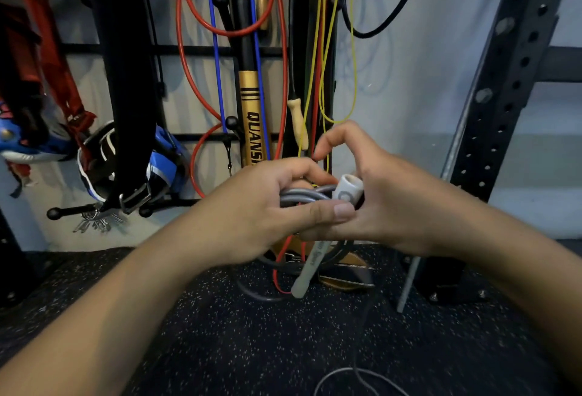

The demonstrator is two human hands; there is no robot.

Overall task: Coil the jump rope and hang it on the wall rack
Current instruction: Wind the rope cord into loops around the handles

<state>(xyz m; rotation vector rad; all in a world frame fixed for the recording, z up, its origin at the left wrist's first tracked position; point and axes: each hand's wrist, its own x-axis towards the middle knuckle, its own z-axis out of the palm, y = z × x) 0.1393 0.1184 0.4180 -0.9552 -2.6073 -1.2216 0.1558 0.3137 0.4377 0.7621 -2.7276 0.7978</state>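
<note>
My left hand (252,206) grips a bundle of grey jump rope (300,195) coils at chest height, thumb pressed along the front. My right hand (387,194) meets it from the right and holds a white rope handle (348,189) against the coils, index finger and thumb raised. A second white handle (310,269) hangs down below both hands. A loose grey loop of rope (359,378) trails on the floor near the bottom edge. The wall rack (195,49), black bars with ball-tipped pegs, is just behind the hands.
Red, blue, yellow and black ropes (283,58) hang on the rack, with a gold bat (252,118), a black belt (126,80) and blue gloves (163,162). A black perforated steel upright (510,74) stands at the right. Speckled black rubber floor (252,348) lies below.
</note>
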